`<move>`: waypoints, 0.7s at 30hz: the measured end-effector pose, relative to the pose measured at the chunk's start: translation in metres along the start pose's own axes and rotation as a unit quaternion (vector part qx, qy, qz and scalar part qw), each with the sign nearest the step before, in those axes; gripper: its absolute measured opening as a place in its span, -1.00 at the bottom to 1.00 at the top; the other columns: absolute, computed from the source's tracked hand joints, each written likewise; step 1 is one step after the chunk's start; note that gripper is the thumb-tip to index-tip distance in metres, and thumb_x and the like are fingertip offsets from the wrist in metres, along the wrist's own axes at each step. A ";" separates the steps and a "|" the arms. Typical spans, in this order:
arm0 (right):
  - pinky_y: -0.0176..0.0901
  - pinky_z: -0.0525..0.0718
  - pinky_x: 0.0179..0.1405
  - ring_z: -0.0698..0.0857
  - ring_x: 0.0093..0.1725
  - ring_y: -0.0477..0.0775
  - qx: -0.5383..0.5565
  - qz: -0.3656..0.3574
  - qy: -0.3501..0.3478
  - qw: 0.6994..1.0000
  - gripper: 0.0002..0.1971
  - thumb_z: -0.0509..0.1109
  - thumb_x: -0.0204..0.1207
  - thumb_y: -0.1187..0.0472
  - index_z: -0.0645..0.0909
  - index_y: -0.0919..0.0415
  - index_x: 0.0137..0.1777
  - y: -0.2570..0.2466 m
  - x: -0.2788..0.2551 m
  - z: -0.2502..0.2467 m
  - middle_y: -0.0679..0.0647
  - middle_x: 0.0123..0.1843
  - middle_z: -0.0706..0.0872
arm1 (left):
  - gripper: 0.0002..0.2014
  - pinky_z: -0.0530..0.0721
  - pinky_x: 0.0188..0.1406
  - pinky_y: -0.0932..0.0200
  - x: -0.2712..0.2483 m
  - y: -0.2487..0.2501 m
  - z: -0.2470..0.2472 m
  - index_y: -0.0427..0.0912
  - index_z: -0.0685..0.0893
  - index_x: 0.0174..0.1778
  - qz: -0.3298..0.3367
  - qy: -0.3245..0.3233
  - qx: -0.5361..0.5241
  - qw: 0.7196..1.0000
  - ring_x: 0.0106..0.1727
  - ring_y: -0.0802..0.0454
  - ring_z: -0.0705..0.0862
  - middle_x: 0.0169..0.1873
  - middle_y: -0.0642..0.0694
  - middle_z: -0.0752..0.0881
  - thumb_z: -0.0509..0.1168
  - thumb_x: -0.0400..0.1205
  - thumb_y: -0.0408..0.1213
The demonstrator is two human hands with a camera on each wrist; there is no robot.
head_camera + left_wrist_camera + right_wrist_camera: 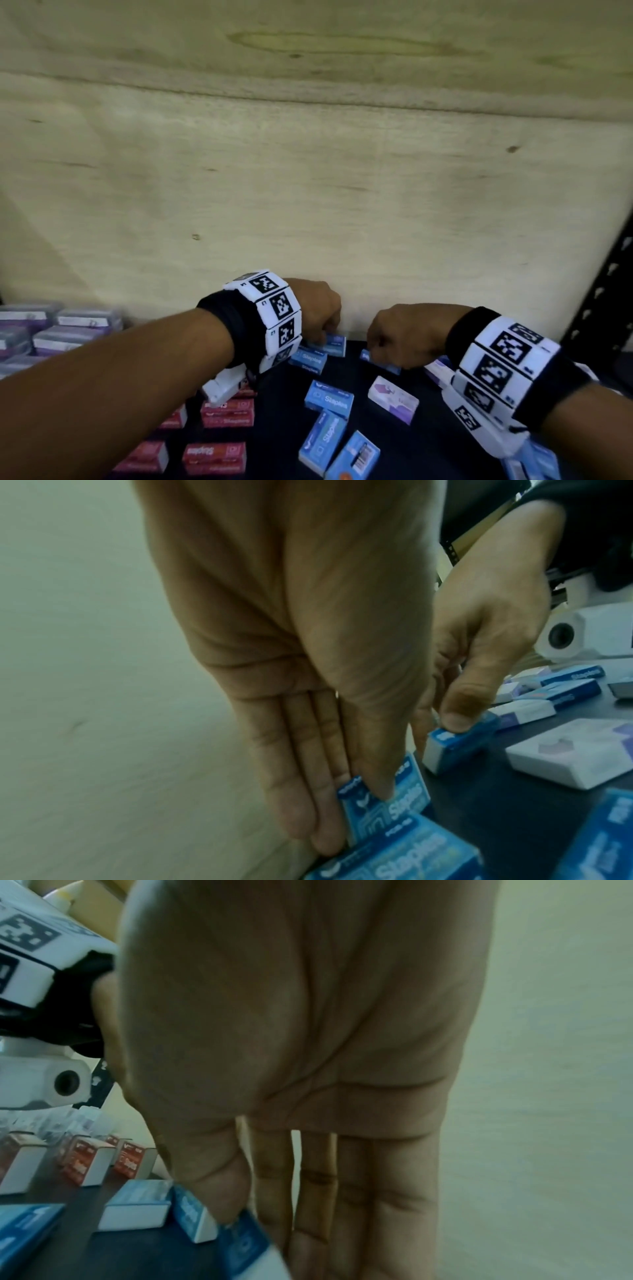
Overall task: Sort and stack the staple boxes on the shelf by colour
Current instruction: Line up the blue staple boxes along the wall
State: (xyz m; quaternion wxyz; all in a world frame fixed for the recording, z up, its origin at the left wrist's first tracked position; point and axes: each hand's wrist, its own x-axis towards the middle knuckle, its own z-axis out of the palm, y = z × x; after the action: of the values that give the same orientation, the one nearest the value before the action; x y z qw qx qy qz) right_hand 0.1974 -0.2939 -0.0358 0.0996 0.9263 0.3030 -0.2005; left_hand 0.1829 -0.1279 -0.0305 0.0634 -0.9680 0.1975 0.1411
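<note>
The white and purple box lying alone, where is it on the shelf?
In the head view the white and purple box lies right of centre on the dark shelf, just below the right hand and right of a blue box.

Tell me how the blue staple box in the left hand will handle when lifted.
The blue staple box looks like stiff card with flat faces, so it should probably keep its shape and not roll. The left hand pinches it on edge between thumb and fingers; stood that way it may tip. Its printed faces could be somewhat slippery.
</note>
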 end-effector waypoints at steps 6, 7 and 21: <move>-0.14 0.62 -0.11 0.78 -0.04 0.10 0.027 0.018 0.001 0.999 -0.69 0.09 0.75 0.16 0.65 0.12 0.26 0.007 -0.010 -0.003 0.07 0.13 0.77 | -0.71 0.67 0.07 0.11 0.000 0.007 0.002 -0.18 0.68 0.29 -0.005 0.011 -0.033 0.999 0.11 -0.08 0.71 0.14 -0.09 0.75 0.37 0.65 -0.26; -0.16 0.63 -0.12 0.79 -0.07 0.08 0.033 0.022 0.004 0.999 -0.69 0.09 0.74 0.17 0.64 0.11 0.27 0.008 -0.010 -0.003 0.06 0.12 0.77 | -0.71 0.66 0.04 0.14 0.000 0.007 0.003 -0.16 0.67 0.29 -0.004 0.014 -0.040 0.999 0.09 -0.05 0.70 0.14 -0.07 0.74 0.38 0.64 -0.27; -0.06 0.61 -0.05 0.67 -0.05 0.12 0.005 0.047 0.022 0.999 -0.76 0.39 0.59 0.02 0.67 0.15 0.11 0.021 -0.010 0.001 0.06 0.02 0.75 | -0.55 0.61 0.04 0.06 -0.005 0.007 0.000 0.14 0.47 0.46 0.050 -0.010 -0.020 0.998 -0.09 0.01 0.55 -0.05 -0.06 0.62 0.28 0.68 -0.35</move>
State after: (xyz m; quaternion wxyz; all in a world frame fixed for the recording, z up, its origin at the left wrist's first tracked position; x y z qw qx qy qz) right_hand 0.2027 -0.3162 -0.0315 0.0979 0.9442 0.2602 -0.1766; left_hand 0.1754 -0.1327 -0.0299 0.0392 -0.9564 0.2426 0.1578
